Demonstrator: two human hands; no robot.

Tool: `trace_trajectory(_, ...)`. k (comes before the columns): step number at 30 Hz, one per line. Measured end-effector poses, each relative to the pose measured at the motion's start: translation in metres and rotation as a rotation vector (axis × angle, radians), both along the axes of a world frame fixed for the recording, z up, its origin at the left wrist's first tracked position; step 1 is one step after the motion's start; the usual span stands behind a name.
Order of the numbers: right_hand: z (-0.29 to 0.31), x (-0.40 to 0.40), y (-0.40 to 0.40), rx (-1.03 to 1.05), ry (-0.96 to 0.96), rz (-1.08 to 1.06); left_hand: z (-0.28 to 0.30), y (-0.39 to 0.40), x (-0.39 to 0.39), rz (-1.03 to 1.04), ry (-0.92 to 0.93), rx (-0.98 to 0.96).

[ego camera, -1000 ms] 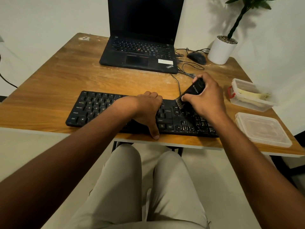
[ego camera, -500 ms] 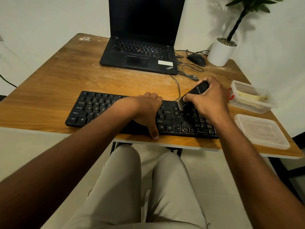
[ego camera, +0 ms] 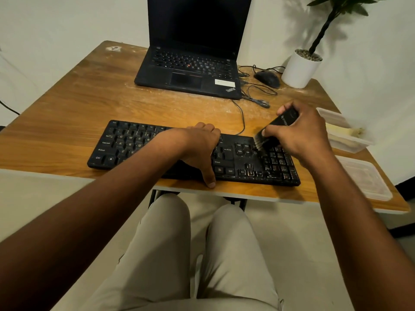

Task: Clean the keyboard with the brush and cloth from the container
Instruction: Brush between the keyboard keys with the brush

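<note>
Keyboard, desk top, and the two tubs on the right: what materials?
Black full-size keyboard: matte moulded plastic by the look, with printed white legends and pale dust on the right-hand keys. Brown desk top: wood-grain surface with a pale edge strip, probably laminate over board. Clear rectangular container and its flat clear lid: thin translucent plastic, slightly frosted.

The right hand (ego camera: 302, 135) gripped a black brush (ego camera: 279, 124) tilted, with its bristles touching the keys at the upper left of the number pad of the black keyboard (ego camera: 125, 142), while the left hand (ego camera: 197, 149) lay over the middle of the keyboard with the thumb down at its front edge. Behind, on the wooden table (ego camera: 67, 122), stood an open black laptop (ego camera: 190, 70), a black mouse (ego camera: 267, 78) and a white plant pot (ego camera: 299, 68). To the right were a clear container (ego camera: 343, 140) with something pale yellow inside and, nearer, its lid (ego camera: 368, 182).
</note>
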State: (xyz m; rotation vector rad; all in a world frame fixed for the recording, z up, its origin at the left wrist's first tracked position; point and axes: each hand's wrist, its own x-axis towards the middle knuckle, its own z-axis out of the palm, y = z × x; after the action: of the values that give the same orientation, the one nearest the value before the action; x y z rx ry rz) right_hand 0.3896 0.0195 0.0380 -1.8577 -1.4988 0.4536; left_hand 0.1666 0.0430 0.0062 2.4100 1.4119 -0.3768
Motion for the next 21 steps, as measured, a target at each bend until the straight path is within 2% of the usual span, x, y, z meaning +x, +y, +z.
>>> trace_trajectory(5, -0.016, -0.009, 0.009, 0.007, -0.007, -0.009, 0.000, 0.000, 0.001, 0.004, 0.002, 0.001)
trace_trajectory(13, -0.008, -0.002, -0.015, -0.158, -0.086, 0.118, -0.002, 0.000, 0.000, -0.002, 0.004, 0.006)
trace_trajectory(18, -0.002, -0.002, 0.003, -0.021, -0.075, -0.007, 0.000, -0.001, 0.001, 0.003, 0.012, 0.011)
trace_trajectory(21, -0.009, -0.008, 0.007, -0.018, -0.072, -0.013, 0.000, -0.002, 0.001, 0.001, 0.014, 0.017)
